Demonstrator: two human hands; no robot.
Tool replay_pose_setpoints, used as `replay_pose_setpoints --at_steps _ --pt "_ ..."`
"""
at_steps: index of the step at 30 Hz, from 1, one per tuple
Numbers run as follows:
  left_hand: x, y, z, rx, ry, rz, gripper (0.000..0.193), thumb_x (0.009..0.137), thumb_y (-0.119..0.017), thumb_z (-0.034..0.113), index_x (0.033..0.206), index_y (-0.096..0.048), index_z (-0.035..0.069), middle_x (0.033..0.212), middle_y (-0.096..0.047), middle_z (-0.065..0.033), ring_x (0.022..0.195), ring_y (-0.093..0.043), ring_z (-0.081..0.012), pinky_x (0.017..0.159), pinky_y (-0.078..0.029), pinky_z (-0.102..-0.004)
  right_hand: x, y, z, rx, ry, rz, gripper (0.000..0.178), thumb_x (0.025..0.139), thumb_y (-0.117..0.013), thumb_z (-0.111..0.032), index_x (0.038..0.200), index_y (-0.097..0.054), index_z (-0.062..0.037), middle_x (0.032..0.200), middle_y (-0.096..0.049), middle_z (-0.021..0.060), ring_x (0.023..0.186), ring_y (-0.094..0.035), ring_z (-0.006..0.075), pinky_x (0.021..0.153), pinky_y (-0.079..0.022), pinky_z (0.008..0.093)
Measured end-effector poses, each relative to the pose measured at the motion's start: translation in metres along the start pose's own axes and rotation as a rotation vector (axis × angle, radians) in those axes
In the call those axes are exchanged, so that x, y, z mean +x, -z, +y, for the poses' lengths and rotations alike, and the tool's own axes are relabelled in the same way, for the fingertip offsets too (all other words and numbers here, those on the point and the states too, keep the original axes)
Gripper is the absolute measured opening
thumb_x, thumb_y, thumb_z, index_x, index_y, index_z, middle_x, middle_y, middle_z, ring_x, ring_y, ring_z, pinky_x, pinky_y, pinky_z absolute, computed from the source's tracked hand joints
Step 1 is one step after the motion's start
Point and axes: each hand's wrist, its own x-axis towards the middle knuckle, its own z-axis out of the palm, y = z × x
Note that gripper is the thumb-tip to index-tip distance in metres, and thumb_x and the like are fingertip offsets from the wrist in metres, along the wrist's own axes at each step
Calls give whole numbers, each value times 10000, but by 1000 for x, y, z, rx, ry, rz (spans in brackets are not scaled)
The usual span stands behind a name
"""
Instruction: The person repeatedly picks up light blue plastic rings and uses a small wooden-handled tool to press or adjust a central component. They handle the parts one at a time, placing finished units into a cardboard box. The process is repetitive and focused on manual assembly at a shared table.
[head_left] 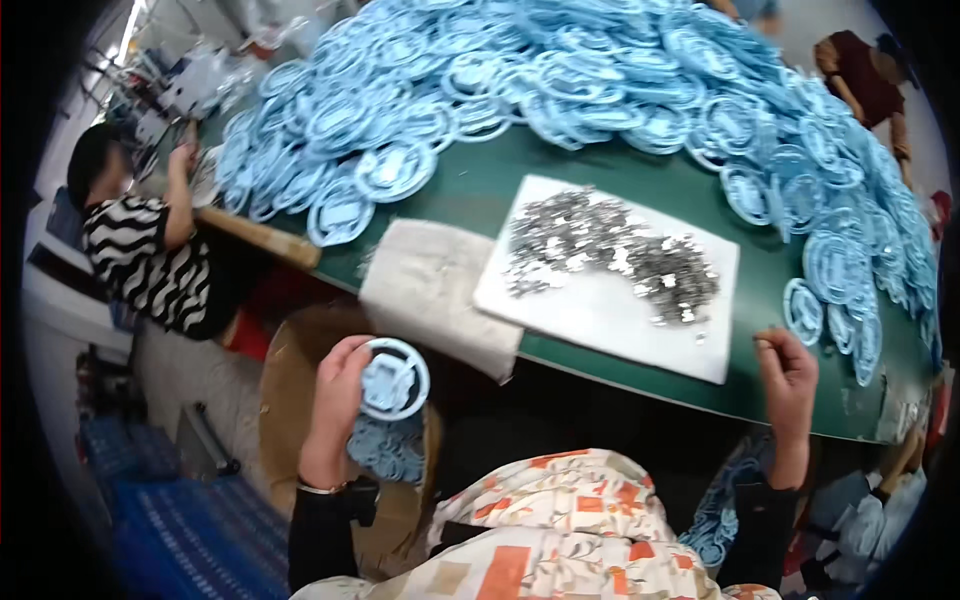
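Observation:
My left hand [338, 390] grips a light blue round plastic piece [388, 385] by its left rim. The piece is a ring with a shaped openwork middle, held over a cardboard box [285, 375]. More blue pieces [385, 452] lie inside that box. My right hand [789, 375] is at the table's near edge on the right, fingers closed in a pinch; whatever may be between the fingertips is too small to make out. Between my hands, farther in, many small shiny metal parts [575, 240] lie scattered on a white board [620, 325].
A big heap of blue round pieces [560, 85] covers the far and right sides of the green table [475, 170]. A folded pale cloth [430, 275] sits left of the board, overhanging the edge. Another person [150, 245] is at the left; one more [870, 80] stands far right.

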Motion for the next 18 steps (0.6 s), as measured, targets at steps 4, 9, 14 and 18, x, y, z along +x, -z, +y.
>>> replay_pose_setpoints --at_steps 4,9,14,18 --pt "7 63 -77 240 47 121 274 964 -595 203 1107 -688 -11 943 -726 -82 846 -660 -136 759 -517 -286 -6 -2 30 119 50 -27 71 991 -607 -32 1010 -659 13 859 -570 -59 760 -479 18 667 -387 185" --pt "15 103 -90 866 -47 232 449 938 -656 297 1236 -656 -39 1141 -705 -243 1060 -693 -332 918 -531 -394 -5 4 15 49 53 93 71 958 -640 -29 987 -681 21 827 -599 -51 716 -491 16 624 -401 186" --pt "6 21 58 640 -467 190 284 991 -580 153 1161 -657 -61 1092 -704 -183 982 -682 -270 875 -525 -367 -3 -4 4 108 76 117 105 938 -667 -34 1009 -700 35 799 -663 -9 685 -541 22 609 -449 195" --pt "23 -112 156 563 -921 -168 175 901 -649 65 1048 -683 -24 941 -696 -165 810 -677 -307 765 -529 -383 -10 -2 28 110 97 190 111 935 -665 -39 1011 -702 33 772 -667 19 649 -552 31 587 -458 207"
